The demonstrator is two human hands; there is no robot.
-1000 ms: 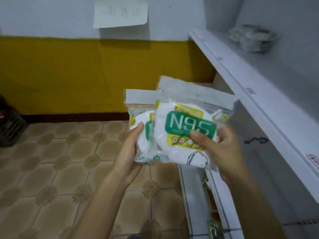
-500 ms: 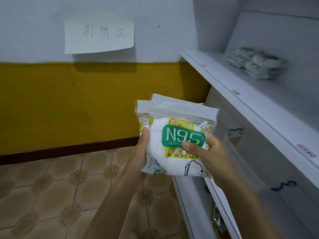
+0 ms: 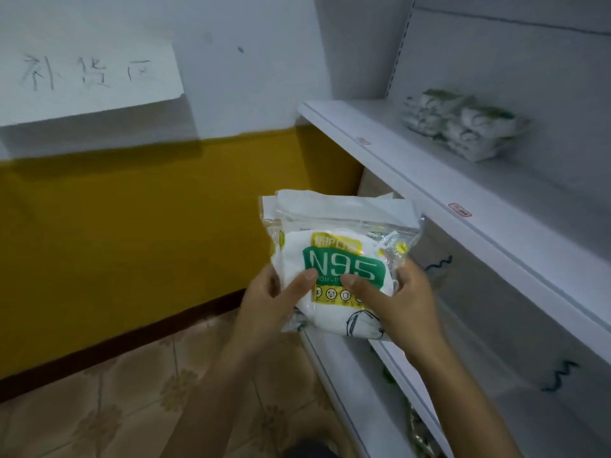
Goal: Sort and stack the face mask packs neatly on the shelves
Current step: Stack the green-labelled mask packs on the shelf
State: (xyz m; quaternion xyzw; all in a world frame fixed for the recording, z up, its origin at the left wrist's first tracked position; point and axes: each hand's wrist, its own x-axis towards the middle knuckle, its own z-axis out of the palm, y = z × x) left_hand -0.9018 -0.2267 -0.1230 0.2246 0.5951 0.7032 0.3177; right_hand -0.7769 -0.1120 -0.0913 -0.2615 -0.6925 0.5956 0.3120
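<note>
Hanging on the white upper wall at the far left is a paper sign [image 3: 89, 72] with handwritten characters, and below it the wall turns mustard yellow down to a dark skirting strip and a patterned tile floor [image 3: 109, 401]. Toward the middle, the left hand [image 3: 269, 304] grips the left edge of a small bundle of mask packs [image 3: 340, 259], its thumb pressed flat on the front of the top pack and its fingers curled behind. That top pack is clear plastic over a white mask, with a green label reading N95 and a yellow band of small round icons under it; at least one more pack sits behind it, its white header showing above and to the left. The right hand [image 3: 400, 305] holds the bundle's right side the same way, thumb on the front just beside the left thumb, fingers wrapped round the back. Both hands keep the bundle upright in the air, in front of the white shelves and just below the edge of the upper shelf [image 3: 439, 180]. Farther right, at the back of that shelf, lies a stack of packs [image 3: 463, 127], well apart from the bundle.
</note>
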